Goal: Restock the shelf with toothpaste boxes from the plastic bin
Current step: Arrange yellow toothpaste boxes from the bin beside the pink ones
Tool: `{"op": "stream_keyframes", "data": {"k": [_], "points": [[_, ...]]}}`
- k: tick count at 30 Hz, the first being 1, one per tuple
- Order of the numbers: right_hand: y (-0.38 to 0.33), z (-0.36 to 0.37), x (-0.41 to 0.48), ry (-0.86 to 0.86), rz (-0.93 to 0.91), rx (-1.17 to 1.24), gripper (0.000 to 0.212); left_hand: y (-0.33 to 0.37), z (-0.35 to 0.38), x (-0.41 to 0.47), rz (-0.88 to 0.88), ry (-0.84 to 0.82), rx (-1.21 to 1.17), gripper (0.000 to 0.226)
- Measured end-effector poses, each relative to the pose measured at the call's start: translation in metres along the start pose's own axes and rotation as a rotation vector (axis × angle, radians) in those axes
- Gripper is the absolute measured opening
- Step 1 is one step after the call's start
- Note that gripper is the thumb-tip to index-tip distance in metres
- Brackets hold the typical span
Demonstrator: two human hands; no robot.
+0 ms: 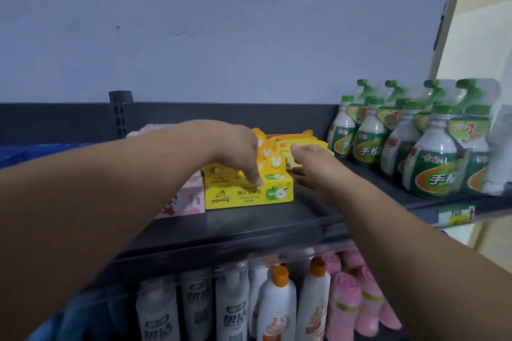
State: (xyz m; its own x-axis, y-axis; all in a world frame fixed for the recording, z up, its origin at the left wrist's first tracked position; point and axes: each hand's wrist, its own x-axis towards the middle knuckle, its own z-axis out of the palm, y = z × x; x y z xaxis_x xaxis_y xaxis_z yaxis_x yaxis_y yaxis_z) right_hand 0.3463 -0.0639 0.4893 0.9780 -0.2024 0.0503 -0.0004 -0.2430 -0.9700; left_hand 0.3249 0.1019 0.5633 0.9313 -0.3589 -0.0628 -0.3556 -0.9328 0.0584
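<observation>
Yellow toothpaste boxes (249,191) stand in a row on the dark shelf (249,227), with pink boxes (188,199) to their left. My left hand (238,147) reaches over the yellow row, its fingers pointing down and touching the top of the front box. My right hand (313,166) is just right of the row, and its fingers pinch another yellow box (302,144) held at an angle behind the front ones. The plastic bin is partly visible as a blue edge (41,151) at the left.
Green-labelled spray bottles (432,152) crowd the right end of the same shelf. A bare strip of shelf lies between them and the yellow boxes. On the lower shelf stand white bottles (232,310), orange-capped bottles (277,310) and pink rolls (349,302). A grey wall rises behind.
</observation>
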Motion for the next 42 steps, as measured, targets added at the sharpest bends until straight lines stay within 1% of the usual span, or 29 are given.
{"op": "stream_keyframes", "data": {"k": [1, 2, 3, 4, 6, 11, 14, 18, 21, 23, 25, 27, 29, 32, 35, 39, 42], "points": [[-0.001, 0.001, 0.000, -0.012, 0.057, 0.062, 0.054, -0.001, 0.003, -0.001, -0.001, -0.007, 0.011, 0.068], [-0.002, 0.004, 0.001, -0.036, 0.102, 0.135, 0.058, -0.002, 0.005, -0.001, 0.000, -0.012, 0.023, 0.071], [-0.004, 0.007, 0.000, -0.062, 0.135, 0.185, 0.058, -0.003, 0.007, -0.001, -0.002, -0.017, 0.040, 0.074], [-0.006, 0.011, 0.000, -0.097, 0.163, 0.214, 0.061, -0.004, 0.008, -0.001, -0.007, -0.020, 0.061, 0.077], [-0.007, 0.020, 0.006, -0.148, 0.171, 0.240, 0.076, -0.006, 0.010, -0.002, -0.020, -0.019, 0.093, 0.081], [-0.009, 0.025, 0.008, -0.135, 0.174, 0.276, 0.079, -0.013, 0.017, 0.001, -0.035, 0.016, 0.150, 0.084], [-0.009, 0.027, 0.008, -0.157, 0.171, 0.285, 0.076, -0.014, 0.022, 0.002, -0.046, 0.045, 0.169, 0.087], [-0.011, 0.027, 0.001, -0.136, 0.135, 0.224, 0.074, -0.012, 0.025, 0.000, -0.045, 0.085, 0.167, 0.084], [-0.019, 0.021, -0.020, -0.057, 0.023, 0.090, 0.058, -0.008, 0.030, -0.003, -0.020, 0.181, 0.156, 0.082], [-0.024, 0.019, -0.038, 0.027, -0.145, -0.098, 0.054, -0.004, 0.032, -0.007, 0.007, 0.272, 0.157, 0.082], [-0.021, 0.019, -0.051, 0.095, -0.316, -0.240, 0.043, 0.000, 0.035, -0.013, 0.048, 0.355, 0.178, 0.077], [-0.014, 0.020, -0.063, 0.172, -0.410, -0.305, 0.040, 0.005, 0.039, -0.023, 0.094, 0.412, 0.210, 0.073], [-0.006, 0.020, -0.079, 0.241, -0.459, -0.418, 0.041, 0.010, 0.045, -0.035, 0.141, 0.461, 0.239, 0.068], [0.012, 0.018, -0.110, 0.322, -0.477, -0.576, 0.042, 0.015, 0.059, -0.055, 0.227, 0.534, 0.262, 0.056], [0.035, 0.017, -0.150, 0.379, -0.461, -0.666, 0.040, 0.017, 0.082, -0.077, 0.327, 0.556, 0.252, 0.053], [0.077, 0.018, -0.199, 0.374, -0.360, -0.700, 0.038, 0.022, 0.126, -0.100, 0.443, 0.562, 0.206, 0.050], [0.111, 0.019, -0.225, 0.359, -0.280, -0.724, 0.035, 0.027, 0.165, -0.110, 0.540, 0.531, 0.178, 0.048]]}}
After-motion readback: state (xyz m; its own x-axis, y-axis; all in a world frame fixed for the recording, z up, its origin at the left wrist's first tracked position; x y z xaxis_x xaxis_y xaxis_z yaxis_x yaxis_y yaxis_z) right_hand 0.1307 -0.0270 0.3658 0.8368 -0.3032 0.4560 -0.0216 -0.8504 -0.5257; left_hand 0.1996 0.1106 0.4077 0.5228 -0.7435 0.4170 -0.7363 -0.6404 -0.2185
